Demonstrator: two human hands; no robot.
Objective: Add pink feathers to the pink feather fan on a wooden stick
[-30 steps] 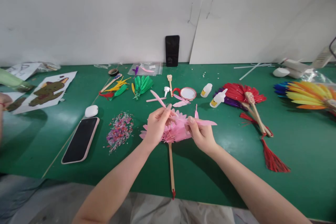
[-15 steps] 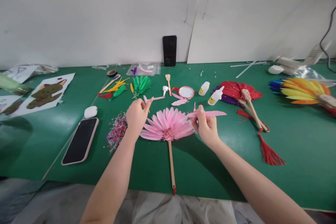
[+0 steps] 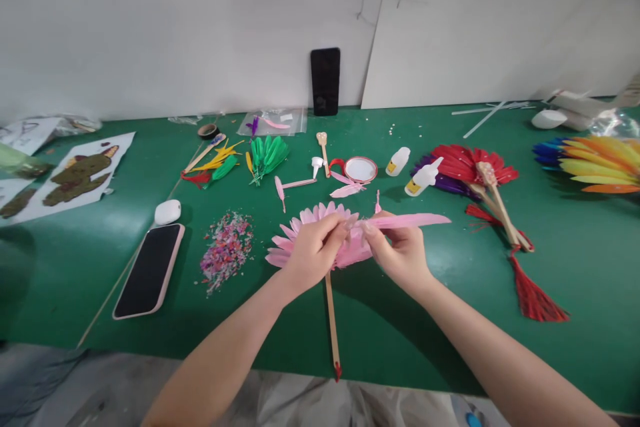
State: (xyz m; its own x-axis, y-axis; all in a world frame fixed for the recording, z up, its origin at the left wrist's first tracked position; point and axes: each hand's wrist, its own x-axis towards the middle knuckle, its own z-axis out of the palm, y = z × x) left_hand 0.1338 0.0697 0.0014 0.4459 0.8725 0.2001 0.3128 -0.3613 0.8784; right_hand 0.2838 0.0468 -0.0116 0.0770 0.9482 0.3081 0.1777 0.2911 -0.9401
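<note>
- My right hand (image 3: 400, 253): thumb and fingers pinched on a long pink feather (image 3: 417, 221), tip pointing right.
- My left hand (image 3: 315, 247): fingers bunched narrow near the feather's inner end; can't tell if they grip it.
- Pink fan (image 3: 353, 253) lies on the green table (image 3: 425, 347) under my hands, partly covered by my left; wooden handle (image 3: 332, 317) points toward me.
- Just beyond: loose pink feathers (image 3: 349, 190), white round dish (image 3: 361, 170) with red rim, two white bottles (image 3: 423, 179) with yellow labels.
- Left of fan: pile of colored shreds (image 3: 227, 247), then flat phone (image 3: 149, 270) with white case (image 3: 167, 212) above it.
- Farther left, back: green feathers (image 3: 269, 157).
- Right: red feather fan (image 3: 473, 163), then multicolored fan (image 3: 595, 163).
- Back: dark phone (image 3: 325, 82) upright against the wall (image 3: 200, 27).
</note>
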